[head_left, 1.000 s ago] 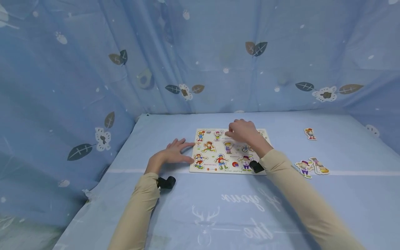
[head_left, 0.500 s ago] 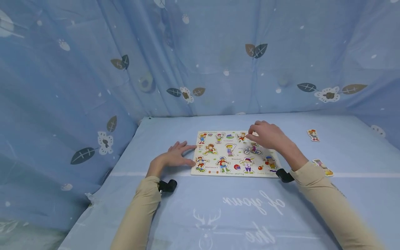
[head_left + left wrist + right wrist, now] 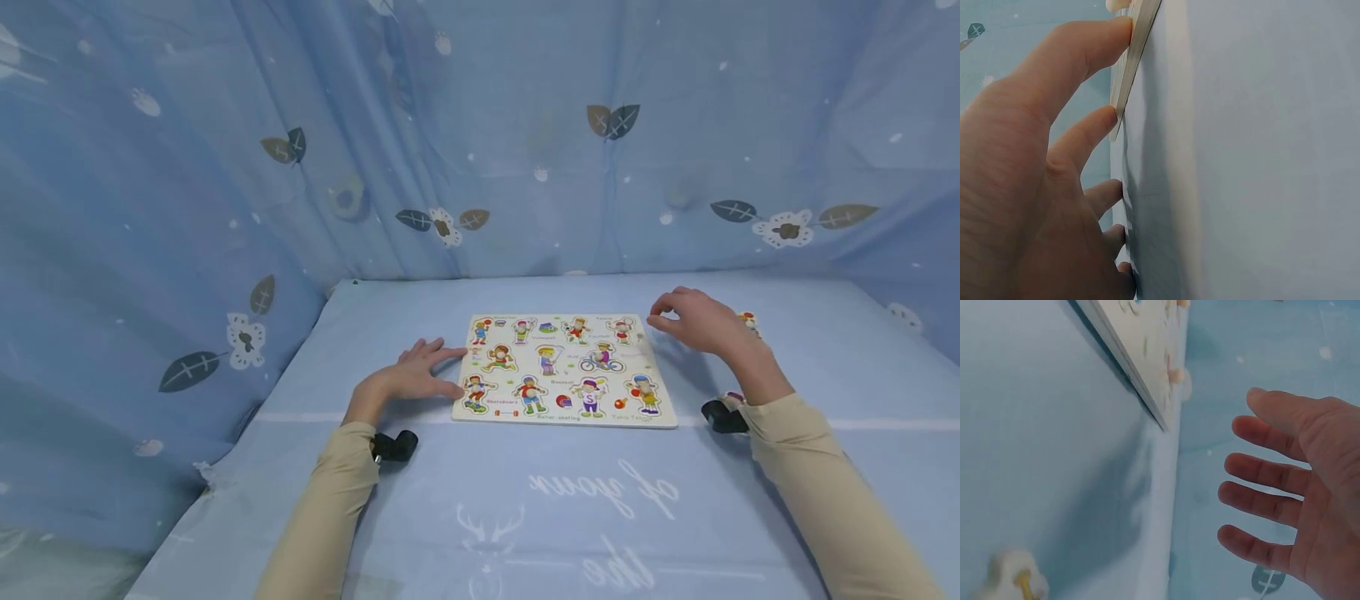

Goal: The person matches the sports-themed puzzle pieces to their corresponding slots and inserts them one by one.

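Observation:
A white wooden peg puzzle board (image 3: pixel 566 385) with sports figures lies on the bed-like blue surface. My left hand (image 3: pixel 408 377) is spread at its left edge; in the left wrist view the thumb and index fingertips (image 3: pixel 1110 115) touch the board's rim (image 3: pixel 1127 81). Just past the board's right edge, my right hand (image 3: pixel 697 321) hovers with loosely bent fingers and holds nothing, which the right wrist view (image 3: pixel 1272 481) confirms. Beyond it a loose puzzle piece (image 3: pixel 748 320) is partly covered by the hand. Another loose piece (image 3: pixel 735 397) shows only in part near the wrist.
Black wrist cameras (image 3: pixel 396 447) sit on both wrists. A blue patterned curtain (image 3: pixel 525 167) rises behind and to the left of the covered surface (image 3: pixel 420 517). Small round knobs (image 3: pixel 1176 375) stick up from the board in the right wrist view.
My right hand has moved right, from above the board's upper part to past its right edge, uncovering the figures there. My left hand has stayed at the left edge.

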{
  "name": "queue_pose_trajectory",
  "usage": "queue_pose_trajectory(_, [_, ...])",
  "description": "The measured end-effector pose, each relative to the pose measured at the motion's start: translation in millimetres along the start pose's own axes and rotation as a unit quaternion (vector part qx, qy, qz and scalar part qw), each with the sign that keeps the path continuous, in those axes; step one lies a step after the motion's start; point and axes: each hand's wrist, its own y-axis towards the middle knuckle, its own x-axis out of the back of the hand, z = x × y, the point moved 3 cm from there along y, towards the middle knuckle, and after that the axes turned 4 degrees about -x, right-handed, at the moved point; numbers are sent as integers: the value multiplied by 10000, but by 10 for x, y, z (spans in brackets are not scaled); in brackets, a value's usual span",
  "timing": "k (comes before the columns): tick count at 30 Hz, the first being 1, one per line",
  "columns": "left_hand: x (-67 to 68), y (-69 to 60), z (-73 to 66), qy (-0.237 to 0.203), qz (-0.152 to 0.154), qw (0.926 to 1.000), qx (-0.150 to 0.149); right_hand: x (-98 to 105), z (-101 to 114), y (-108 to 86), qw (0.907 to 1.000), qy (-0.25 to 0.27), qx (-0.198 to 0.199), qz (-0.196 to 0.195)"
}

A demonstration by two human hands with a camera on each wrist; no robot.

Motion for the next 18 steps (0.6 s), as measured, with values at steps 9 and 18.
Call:
queue_pose_trajectory(9, [18,1,18,-50,30,9999,-89,205,-373,-60,9983,376,-431,-86])
queue_pose_trajectory(18, [10,12,22,-14,34,10000,-91,272,-612,-138,9953,647,-651,-321])
